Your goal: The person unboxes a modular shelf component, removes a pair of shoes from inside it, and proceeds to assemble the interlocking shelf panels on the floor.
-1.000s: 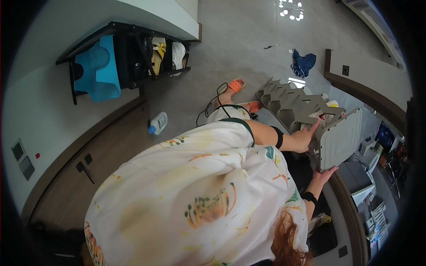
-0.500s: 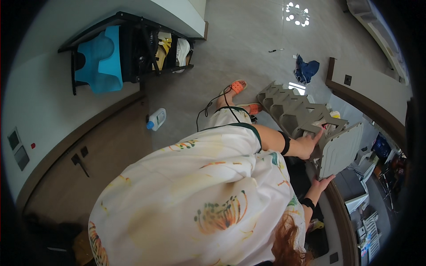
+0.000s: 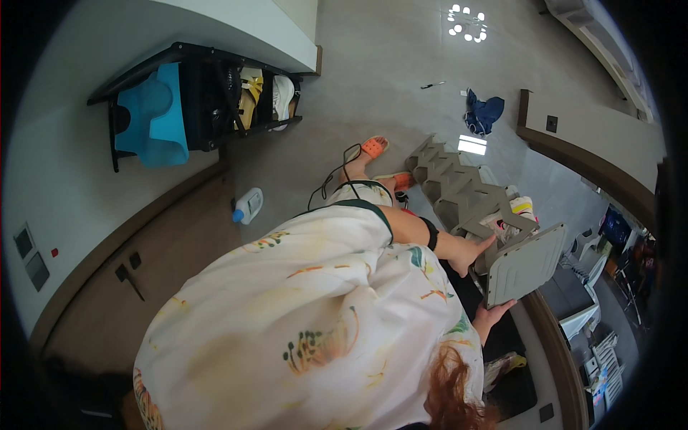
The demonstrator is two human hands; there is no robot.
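Note:
A grey-beige tiered plastic shoe rack [image 3: 476, 185] with zigzag sides slants across the right of my body. A flat end panel [image 3: 527, 265] stands at its near end. My left hand [image 3: 464, 256] holds the rack's side beside this panel, one finger stretched along it. Under the panel's lower edge, my right hand [image 3: 491, 315] grips with its fingers against the plastic; its palm is partly hidden. White shoes with pink and yellow parts [image 3: 505, 223] sit inside the rack near my left hand.
A black rack [image 3: 208, 136] bearing a blue plastic stool [image 3: 154, 118] and shoes stands by the left wall. A white bottle with a blue cap [image 3: 249, 206] and a dark blue cloth item [image 3: 484, 112] are on the floor. A brown door [image 3: 136, 287] is at left.
The near end of the shoe rack has shifted toward me and down in the picture, and both my hands have moved with it. The whole view has shifted slightly.

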